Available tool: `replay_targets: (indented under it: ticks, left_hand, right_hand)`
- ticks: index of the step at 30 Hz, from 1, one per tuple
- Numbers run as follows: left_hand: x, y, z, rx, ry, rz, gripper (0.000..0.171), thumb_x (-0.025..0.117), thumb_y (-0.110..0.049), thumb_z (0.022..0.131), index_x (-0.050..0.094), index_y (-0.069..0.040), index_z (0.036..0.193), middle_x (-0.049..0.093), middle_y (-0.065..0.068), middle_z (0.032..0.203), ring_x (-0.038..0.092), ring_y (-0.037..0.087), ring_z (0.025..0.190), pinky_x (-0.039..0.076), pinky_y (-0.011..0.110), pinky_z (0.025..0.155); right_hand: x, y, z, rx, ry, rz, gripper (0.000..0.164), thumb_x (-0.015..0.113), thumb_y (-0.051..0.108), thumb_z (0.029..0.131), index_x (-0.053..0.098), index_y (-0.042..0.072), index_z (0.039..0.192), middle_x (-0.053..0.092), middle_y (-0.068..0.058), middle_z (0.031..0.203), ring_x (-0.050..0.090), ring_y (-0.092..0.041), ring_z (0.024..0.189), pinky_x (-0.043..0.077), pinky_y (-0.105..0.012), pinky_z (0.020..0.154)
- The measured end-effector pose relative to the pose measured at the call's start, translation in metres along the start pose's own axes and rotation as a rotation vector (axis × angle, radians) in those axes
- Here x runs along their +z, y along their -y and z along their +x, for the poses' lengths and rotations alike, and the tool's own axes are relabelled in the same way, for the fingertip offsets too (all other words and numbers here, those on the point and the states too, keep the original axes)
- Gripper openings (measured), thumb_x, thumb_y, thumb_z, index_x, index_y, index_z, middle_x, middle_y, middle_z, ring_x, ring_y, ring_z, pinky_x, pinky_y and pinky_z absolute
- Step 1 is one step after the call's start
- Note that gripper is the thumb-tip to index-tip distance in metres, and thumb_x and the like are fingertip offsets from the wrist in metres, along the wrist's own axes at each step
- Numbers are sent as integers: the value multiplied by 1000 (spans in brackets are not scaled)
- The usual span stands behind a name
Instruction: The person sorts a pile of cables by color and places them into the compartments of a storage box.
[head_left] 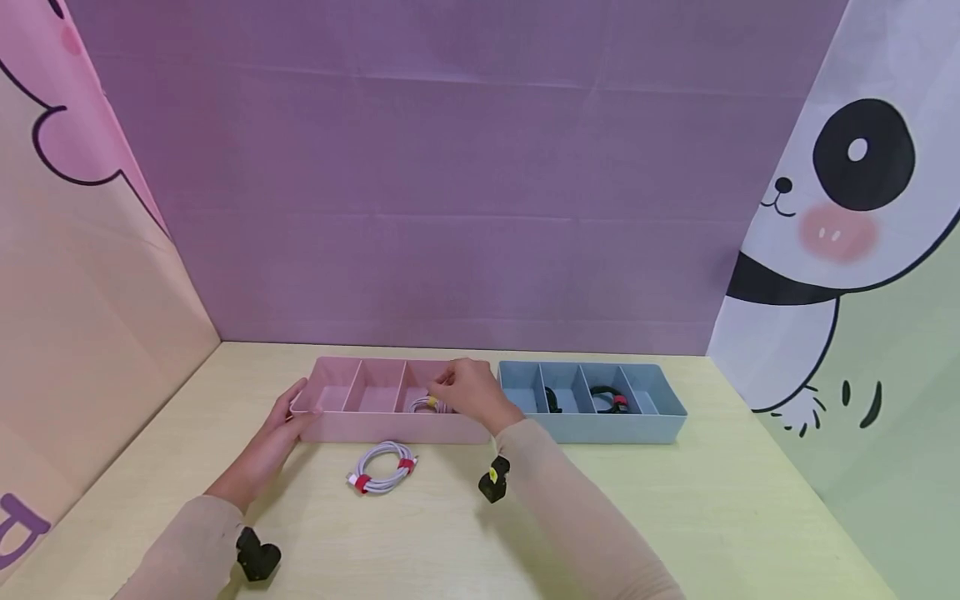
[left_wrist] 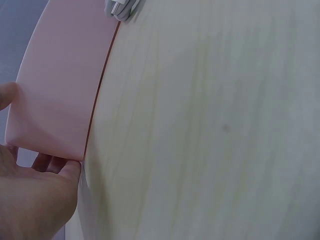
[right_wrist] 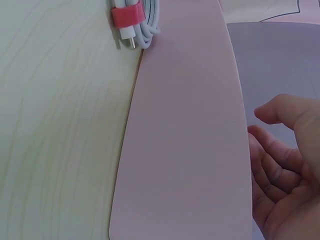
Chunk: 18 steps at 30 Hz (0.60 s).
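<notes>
A pink divided organizer box (head_left: 397,427) stands on the table. My left hand (head_left: 281,425) holds its left end; in the left wrist view the thumb lies at the rim and the other fingers (left_wrist: 70,170) bend round the end wall. Over the box's right part is my right hand (head_left: 477,393). In the right wrist view its thumb (right_wrist: 280,107) and fingers stand apart, with nothing visible between them; the front wall partly hides the fingers. Just below that hand, a coiled whitish cable (head_left: 429,406) with a yellow tie lies in the third compartment from the left.
A coiled white cable (head_left: 384,484) with red ties lies on the table in front of the pink box. To the right stands a blue divided box (head_left: 615,430); two of its compartments hold black cables (head_left: 618,403). A purple backdrop (head_left: 465,208) rises behind.
</notes>
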<state>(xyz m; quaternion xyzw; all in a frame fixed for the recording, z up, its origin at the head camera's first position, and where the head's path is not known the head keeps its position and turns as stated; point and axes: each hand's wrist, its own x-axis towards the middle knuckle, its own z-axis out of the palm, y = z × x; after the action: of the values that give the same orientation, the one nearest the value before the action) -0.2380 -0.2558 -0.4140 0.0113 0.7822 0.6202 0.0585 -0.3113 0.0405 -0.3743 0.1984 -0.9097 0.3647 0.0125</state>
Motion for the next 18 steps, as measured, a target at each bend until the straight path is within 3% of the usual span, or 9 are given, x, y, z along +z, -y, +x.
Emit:
replay_targets:
  ticks: [18]
  left_hand:
    - [0, 0, 1, -15, 0, 8, 82, 46, -32, 107, -14, -19, 160, -19, 20, 163, -8, 43, 149, 7, 60, 119]
  right_hand:
    - [-4, 5, -11, -68, 31, -11, 12, 73, 23, 93, 77, 11, 91, 65, 7, 77, 59, -9, 69, 52, -22, 60]
